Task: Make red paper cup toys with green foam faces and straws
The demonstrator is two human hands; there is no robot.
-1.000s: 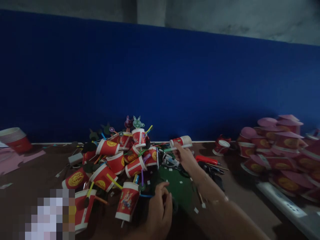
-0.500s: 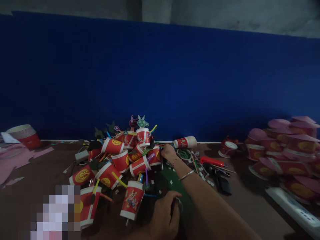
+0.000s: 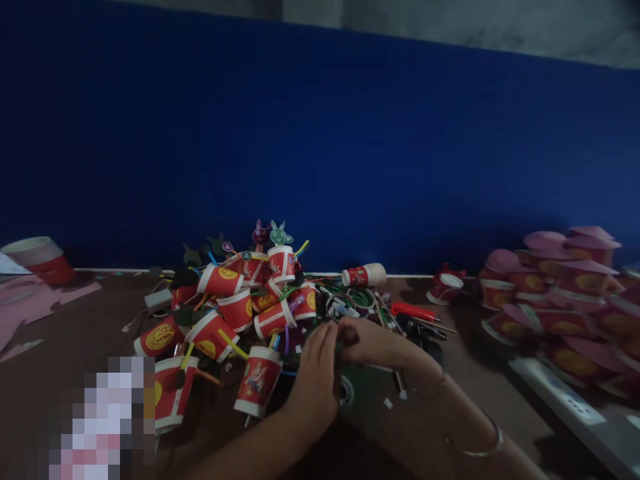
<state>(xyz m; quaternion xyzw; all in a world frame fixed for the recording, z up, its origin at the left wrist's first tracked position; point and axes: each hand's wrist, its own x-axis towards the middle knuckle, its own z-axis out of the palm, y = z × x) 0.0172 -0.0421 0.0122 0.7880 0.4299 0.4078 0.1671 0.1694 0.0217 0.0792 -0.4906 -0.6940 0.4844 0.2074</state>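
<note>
My left hand [image 3: 317, 377] and my right hand [image 3: 373, 342] meet at the fingertips over the dark table [image 3: 415, 440]. Both are curled, and whatever lies between their fingers is hidden. Close by on the left, a red paper cup [image 3: 257, 381] with a printed figure stands tilted, a yellow straw near its rim. Behind it is a heap of red cups [image 3: 235, 310] with coloured straws. A green rabbit cutout [image 3: 281, 235] rises at the top of the heap. Under my hands are a dark green sheet [image 3: 357, 383] and a clear tape roll [image 3: 346, 391].
Nested cups [image 3: 363, 275] lie by the blue partition [image 3: 320, 147]. Right of my hands is a red cutter [image 3: 413, 311]. Pink-topped cups [image 3: 570, 300] and a power strip [image 3: 560, 393] are at the far right. Pink paper [image 3: 35, 307] and stacked cups [image 3: 43, 259] are on the left.
My right hand has come back from the rear of the table to meet my left hand, which has moved up and forward. The view has shifted slightly.
</note>
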